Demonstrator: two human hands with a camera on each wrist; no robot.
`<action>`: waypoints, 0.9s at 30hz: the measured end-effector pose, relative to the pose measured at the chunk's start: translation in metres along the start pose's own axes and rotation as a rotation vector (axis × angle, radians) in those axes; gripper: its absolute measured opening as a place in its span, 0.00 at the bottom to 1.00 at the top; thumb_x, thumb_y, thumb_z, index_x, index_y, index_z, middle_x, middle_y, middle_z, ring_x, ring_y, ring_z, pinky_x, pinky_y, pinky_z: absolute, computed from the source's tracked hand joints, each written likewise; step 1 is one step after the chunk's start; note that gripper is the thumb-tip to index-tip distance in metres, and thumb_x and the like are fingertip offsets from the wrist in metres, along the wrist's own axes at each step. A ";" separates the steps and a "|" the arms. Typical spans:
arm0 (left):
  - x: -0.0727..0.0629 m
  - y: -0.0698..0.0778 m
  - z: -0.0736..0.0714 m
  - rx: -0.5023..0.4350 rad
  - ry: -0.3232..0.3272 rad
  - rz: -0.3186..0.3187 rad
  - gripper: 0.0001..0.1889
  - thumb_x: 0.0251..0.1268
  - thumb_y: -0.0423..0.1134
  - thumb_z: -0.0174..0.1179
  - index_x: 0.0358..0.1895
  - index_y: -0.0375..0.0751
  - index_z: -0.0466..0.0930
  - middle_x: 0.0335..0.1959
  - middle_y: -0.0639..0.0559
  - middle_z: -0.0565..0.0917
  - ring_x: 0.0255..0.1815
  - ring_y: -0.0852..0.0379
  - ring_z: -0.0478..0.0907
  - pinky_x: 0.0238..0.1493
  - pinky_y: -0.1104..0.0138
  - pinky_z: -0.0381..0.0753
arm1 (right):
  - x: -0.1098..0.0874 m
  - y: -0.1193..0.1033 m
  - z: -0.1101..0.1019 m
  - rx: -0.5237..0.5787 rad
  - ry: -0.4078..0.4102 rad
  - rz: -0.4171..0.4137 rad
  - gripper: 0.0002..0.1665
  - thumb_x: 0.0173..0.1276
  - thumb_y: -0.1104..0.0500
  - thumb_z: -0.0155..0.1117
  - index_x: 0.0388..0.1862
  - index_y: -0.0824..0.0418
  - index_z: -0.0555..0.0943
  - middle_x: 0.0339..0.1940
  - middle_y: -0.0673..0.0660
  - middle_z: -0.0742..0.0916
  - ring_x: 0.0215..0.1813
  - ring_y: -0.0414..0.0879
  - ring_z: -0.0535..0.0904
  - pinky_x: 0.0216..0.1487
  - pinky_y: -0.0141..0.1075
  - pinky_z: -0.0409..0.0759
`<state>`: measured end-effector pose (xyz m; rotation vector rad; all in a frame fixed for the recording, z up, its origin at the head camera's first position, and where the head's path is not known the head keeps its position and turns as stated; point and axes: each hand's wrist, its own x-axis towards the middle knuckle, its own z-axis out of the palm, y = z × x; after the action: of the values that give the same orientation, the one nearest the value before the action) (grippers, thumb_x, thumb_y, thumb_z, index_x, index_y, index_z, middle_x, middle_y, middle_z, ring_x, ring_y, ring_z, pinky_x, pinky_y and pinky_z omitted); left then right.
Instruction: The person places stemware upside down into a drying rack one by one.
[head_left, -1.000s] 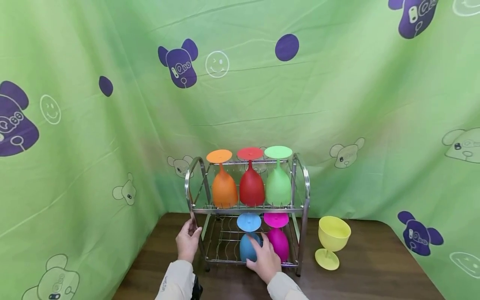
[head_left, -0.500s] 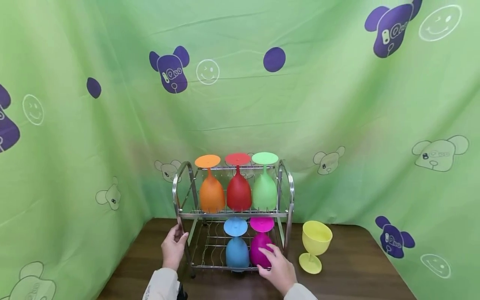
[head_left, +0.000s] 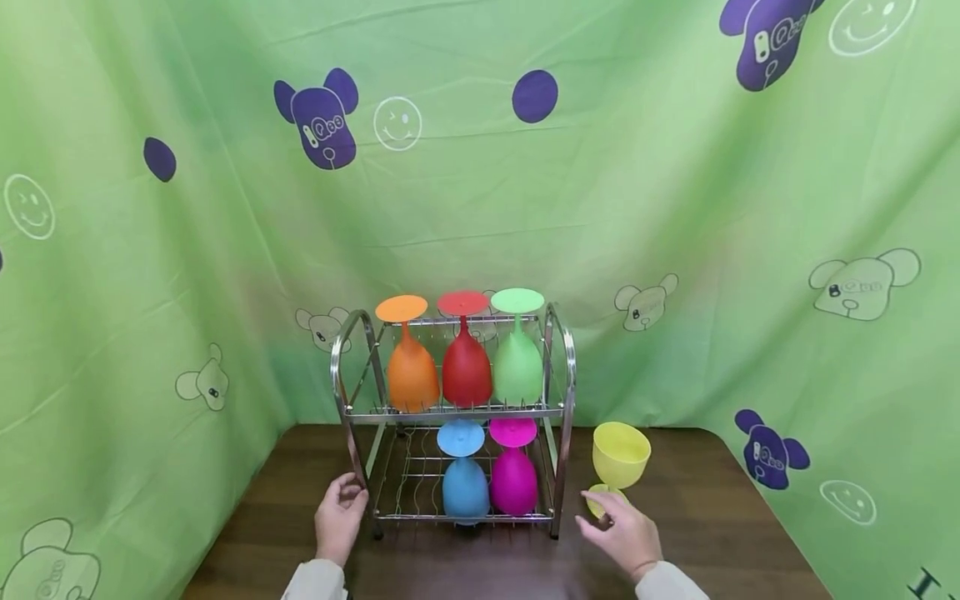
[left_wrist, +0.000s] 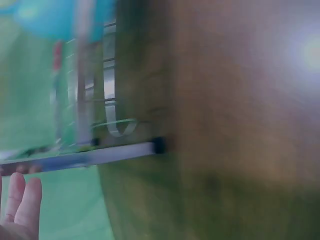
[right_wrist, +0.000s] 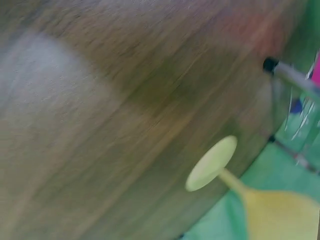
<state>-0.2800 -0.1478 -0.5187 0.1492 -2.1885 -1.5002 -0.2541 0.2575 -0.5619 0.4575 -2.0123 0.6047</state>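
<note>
A two-tier metal rack point(head_left: 457, 414) holds upside-down goblets. On the upper tier stand an orange goblet point(head_left: 412, 377), a red goblet point(head_left: 467, 375) and a light green goblet point(head_left: 517, 372). Below them are a blue goblet point(head_left: 465, 487) and a magenta goblet point(head_left: 514, 483). My left hand point(head_left: 340, 518) is beside the rack's left front leg, fingertips close to it; contact is unclear. To the rack's right a yellow goblet point(head_left: 621, 456) stands upright. My right hand point(head_left: 624, 533) is in front of its foot, thumb and fingers spread, holding nothing, partly hiding the foot.
Everything stands on a dark brown wooden table point(head_left: 720, 533). Green printed cloth point(head_left: 450, 200) hangs behind and at both sides. The rack's leg point(left_wrist: 120, 154) ends in a black foot on the tabletop. Both wrist views are blurred.
My right hand has gone from the blue goblet past the magenta one, rightwards to the yellow goblet. The left hand has slid lower along the rack's left leg. The head view has shifted.
</note>
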 end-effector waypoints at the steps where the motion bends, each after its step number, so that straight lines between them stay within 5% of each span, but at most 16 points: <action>1: -0.004 -0.001 0.000 0.004 -0.019 0.002 0.16 0.53 0.23 0.61 0.47 0.24 0.76 0.34 0.38 0.82 0.27 0.60 0.77 0.30 0.71 0.75 | 0.000 0.003 -0.005 -0.004 -0.006 0.051 0.16 0.50 0.50 0.70 0.35 0.59 0.85 0.29 0.52 0.84 0.22 0.30 0.75 0.19 0.25 0.71; 4: -0.014 -0.004 0.006 0.008 -0.063 0.023 0.17 0.52 0.22 0.61 0.48 0.25 0.76 0.32 0.39 0.82 0.25 0.60 0.78 0.27 0.70 0.75 | -0.003 0.008 -0.019 -0.019 -0.023 0.198 0.22 0.36 0.61 0.74 0.36 0.61 0.85 0.29 0.52 0.83 0.21 0.29 0.75 0.20 0.24 0.70; 9: -0.022 0.002 0.028 -0.001 -0.145 0.142 0.15 0.52 0.22 0.60 0.45 0.26 0.78 0.31 0.41 0.82 0.24 0.66 0.76 0.26 0.70 0.76 | -0.011 0.013 -0.036 -0.049 -0.053 0.369 0.24 0.38 0.63 0.75 0.40 0.62 0.84 0.30 0.54 0.82 0.20 0.30 0.75 0.18 0.27 0.69; 18: -0.036 0.025 0.059 0.243 -0.392 0.575 0.17 0.53 0.28 0.63 0.49 0.36 0.80 0.39 0.49 0.80 0.32 0.58 0.78 0.29 0.67 0.79 | -0.019 0.017 -0.052 -0.031 -0.095 0.496 0.27 0.41 0.62 0.77 0.45 0.63 0.83 0.37 0.59 0.83 0.22 0.28 0.74 0.20 0.32 0.72; 27: -0.045 0.044 0.073 0.394 -0.471 1.028 0.22 0.49 0.36 0.68 0.52 0.45 0.80 0.47 0.50 0.80 0.43 0.55 0.80 0.29 0.70 0.79 | -0.023 0.025 -0.076 -0.013 -0.172 0.600 0.32 0.47 0.60 0.76 0.52 0.66 0.79 0.43 0.66 0.81 0.24 0.32 0.76 0.25 0.33 0.75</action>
<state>-0.2649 -0.0528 -0.5141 -1.1252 -2.2616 -0.5387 -0.2042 0.3235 -0.5559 -0.1240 -2.3242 0.9361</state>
